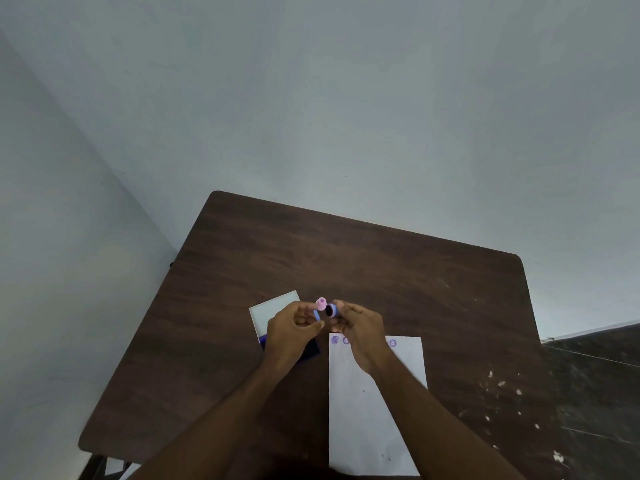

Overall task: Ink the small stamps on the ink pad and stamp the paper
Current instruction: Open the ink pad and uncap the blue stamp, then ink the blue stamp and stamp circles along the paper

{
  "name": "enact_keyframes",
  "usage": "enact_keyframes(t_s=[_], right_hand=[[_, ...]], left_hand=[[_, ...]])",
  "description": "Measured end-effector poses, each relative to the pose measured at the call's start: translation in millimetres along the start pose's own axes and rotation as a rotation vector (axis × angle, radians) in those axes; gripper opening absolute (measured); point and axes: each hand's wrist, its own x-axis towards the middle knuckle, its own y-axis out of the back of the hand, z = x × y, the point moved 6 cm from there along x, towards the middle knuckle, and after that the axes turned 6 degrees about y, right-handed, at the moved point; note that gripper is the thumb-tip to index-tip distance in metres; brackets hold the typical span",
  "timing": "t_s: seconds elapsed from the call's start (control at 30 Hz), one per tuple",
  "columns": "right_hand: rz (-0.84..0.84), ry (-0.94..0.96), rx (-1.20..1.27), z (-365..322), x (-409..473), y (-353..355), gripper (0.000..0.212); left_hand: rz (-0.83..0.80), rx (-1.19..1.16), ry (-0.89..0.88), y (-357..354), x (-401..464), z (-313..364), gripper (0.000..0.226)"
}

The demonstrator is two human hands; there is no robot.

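Two hands, left (290,327) pinching a blue cap (317,315), right (360,327) gripping a stamp (330,310); prints unreadable.

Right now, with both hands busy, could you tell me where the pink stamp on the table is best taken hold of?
Grip the pink stamp by its round sides, coming from above with two fingers. It appears to stand just beyond the left hand and the right hand, and beside the dark-faced stamp that the right hand holds, so a side approach looks crowded. Its exact pose is hard to tell.
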Motion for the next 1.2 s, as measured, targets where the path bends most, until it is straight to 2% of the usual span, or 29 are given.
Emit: enact_keyframes(t_s=[0.1,0.2,0.3,0.43,0.67,0.8,0.87,1.2], right_hand=[[-0.011,-0.047,0.036,2.3,-0.7,-1.7,0.011],[-0.036,-0.07,0.046,4.4,-3.0,-5.6,0.003],[-0.103,-0.09,0.08,8.4,-5.6,-15.9,0.008],[-0.195,-0.157,0.162,18.7,-11.0,-31.2,0.015],[-0.249,-0.212,0.241,23.5,-20.0,-43.9,0.016],[-0.249,-0.233,0.254,25.1,-21.5,-43.7,0.017],[-0.248,-0.241,0.252,26.4,-20.9,-42.2,0.016],[-0.238,-0.269,0.267,33.8,-23.2,-40.8,0.016]], left_hand=[[0.005,-0.023,0.033,11.8,-1.2,-15.5,0.023],[-0.018,-0.119,0.1,24.0,-0.9,-42.8,0.026],[-0.005,-0.178,0.142,38.6,-6.0,-65.0,0.032],[0.028,-0.226,0.114,54.2,-11.4,-81.4,0.039],[0.183,-0.084,0.084,74.3,-22.9,-115.8,0.033],[0.296,0.292,0.049,79.6,-21.8,-123.2,0.037],[0.319,0.365,0.076,80.8,-22.7,-125.0,0.037],[0.293,0.328,0.111,80.2,-19.3,-125.9,0.039]])
